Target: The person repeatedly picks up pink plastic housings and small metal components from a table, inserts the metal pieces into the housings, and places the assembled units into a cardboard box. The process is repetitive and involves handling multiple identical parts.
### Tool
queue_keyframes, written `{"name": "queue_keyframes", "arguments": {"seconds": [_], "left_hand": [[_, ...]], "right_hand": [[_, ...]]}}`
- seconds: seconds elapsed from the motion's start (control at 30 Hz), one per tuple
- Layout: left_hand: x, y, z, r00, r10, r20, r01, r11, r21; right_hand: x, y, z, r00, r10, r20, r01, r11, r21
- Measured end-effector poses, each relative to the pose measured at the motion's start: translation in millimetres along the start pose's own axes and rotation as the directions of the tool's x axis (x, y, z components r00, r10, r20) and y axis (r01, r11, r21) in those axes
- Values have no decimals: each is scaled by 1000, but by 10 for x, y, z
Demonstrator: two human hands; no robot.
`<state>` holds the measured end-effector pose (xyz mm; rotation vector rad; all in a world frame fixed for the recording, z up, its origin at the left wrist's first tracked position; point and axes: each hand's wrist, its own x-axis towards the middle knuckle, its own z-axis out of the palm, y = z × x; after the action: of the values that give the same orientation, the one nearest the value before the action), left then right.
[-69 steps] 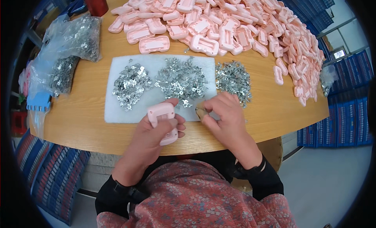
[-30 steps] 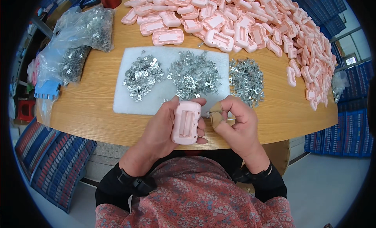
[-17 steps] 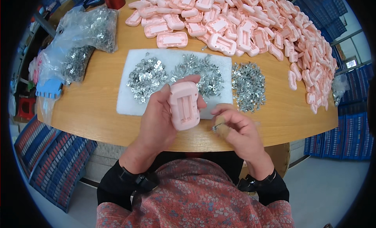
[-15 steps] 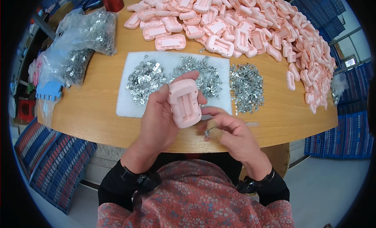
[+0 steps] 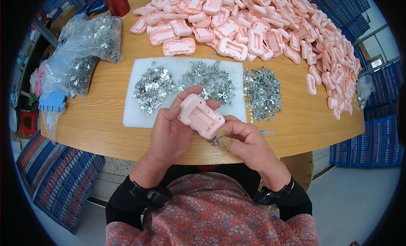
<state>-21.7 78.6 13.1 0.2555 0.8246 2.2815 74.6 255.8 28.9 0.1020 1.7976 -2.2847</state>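
Pink shell (image 5: 202,115), near centre, is clasped by the left hand (image 5: 171,131) — itself partly hidden behind the shell; the right hand (image 5: 247,144), at the shell's near right end, pinches a small metal part (image 5: 217,142) — shape hard to make out.

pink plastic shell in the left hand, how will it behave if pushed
The pink, waisted plastic shell looks stiff, holding its shape in the left hand; likely light, given its hollow recess; and would probably slide, not roll, being broad and flattish.
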Motion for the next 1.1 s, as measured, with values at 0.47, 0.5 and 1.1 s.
{"name": "queue_keyframes", "arguments": {"seconds": [0.47, 0.5, 1.1], "left_hand": [[54, 279, 37, 832, -549, 78, 418, 713, 563], [38, 308, 66, 795, -597, 105, 457, 704, 544], [-110, -131, -37, 837, -542, 79, 547, 833, -85]], "right_hand": [[-92, -432, -234, 963, -35, 266, 194, 776, -600], [-107, -445, -252, 966, -17, 257, 172, 786, -594], [-14, 5, 40, 847, -488, -212, 225, 690, -688]]}}
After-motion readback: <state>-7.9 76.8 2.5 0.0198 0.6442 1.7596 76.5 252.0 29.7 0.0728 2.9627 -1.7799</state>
